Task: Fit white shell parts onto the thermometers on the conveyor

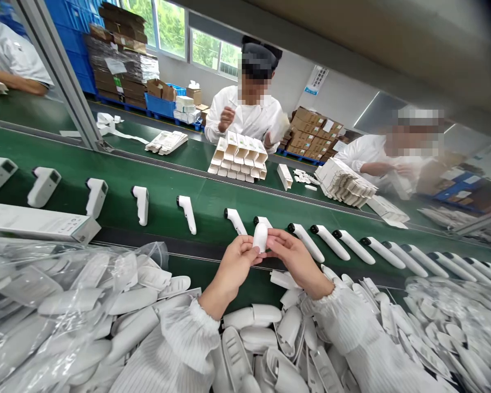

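Observation:
Between my two hands, a small white plastic cover (261,237) with a rounded top stands upright, in front of the belt's near edge. My left hand (235,266) pinches its lower left side with thumb and fingers. From the right, my right hand (297,257) grips the same cover, fingertips close to those of the left. Just beyond the hands, a white handheld thermometer (234,220) with a black tip lies on the green conveyor belt (207,210). Another thermometer (263,221) is partly hidden behind the cover. Loose white plastic shells (259,338) are heaped below my forearms.
Several more thermometers (306,242) line the belt on both sides. A clear plastic bag (65,305) of shells lies left, and a white box (36,221) rests beside the belt. Across it, a person (249,114) works behind stacked open cartons (239,155). A metal post (61,71) rises at left.

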Tool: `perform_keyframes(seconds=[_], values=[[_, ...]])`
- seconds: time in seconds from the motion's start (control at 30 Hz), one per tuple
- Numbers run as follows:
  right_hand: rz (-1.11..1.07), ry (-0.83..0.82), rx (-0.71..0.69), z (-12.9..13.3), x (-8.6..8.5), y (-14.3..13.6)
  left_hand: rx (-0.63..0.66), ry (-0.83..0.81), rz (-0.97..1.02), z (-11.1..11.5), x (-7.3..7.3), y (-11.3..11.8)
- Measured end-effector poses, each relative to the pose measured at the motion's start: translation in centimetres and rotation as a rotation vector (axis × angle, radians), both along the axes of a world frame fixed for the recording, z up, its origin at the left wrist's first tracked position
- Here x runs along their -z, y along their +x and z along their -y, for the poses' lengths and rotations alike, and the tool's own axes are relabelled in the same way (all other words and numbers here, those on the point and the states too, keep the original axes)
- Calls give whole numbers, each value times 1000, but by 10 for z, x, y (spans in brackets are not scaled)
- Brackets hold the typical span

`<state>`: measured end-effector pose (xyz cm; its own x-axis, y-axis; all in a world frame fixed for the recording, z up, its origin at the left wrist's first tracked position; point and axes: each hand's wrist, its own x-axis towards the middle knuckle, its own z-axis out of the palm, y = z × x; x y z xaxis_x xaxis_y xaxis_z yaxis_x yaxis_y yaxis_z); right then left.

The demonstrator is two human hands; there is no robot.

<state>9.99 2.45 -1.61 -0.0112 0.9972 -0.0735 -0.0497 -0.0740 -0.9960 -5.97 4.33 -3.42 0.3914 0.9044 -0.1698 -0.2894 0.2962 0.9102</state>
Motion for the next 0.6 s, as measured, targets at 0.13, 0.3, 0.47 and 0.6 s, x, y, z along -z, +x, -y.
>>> perform_keyframes(seconds=[0.13, 0.3, 0.47, 0.6], values=[[40, 11, -33, -15, 6, -4, 138, 310, -484, 6, -1, -4], [340, -39, -31, -42, 21, 9, 424, 1020, -914, 27, 6, 0], [532, 29, 77, -51, 15, 21, 483, 1230, -958, 39, 20, 11], [446, 40, 106, -53, 6, 26, 454, 1195, -998, 38, 22, 15]])
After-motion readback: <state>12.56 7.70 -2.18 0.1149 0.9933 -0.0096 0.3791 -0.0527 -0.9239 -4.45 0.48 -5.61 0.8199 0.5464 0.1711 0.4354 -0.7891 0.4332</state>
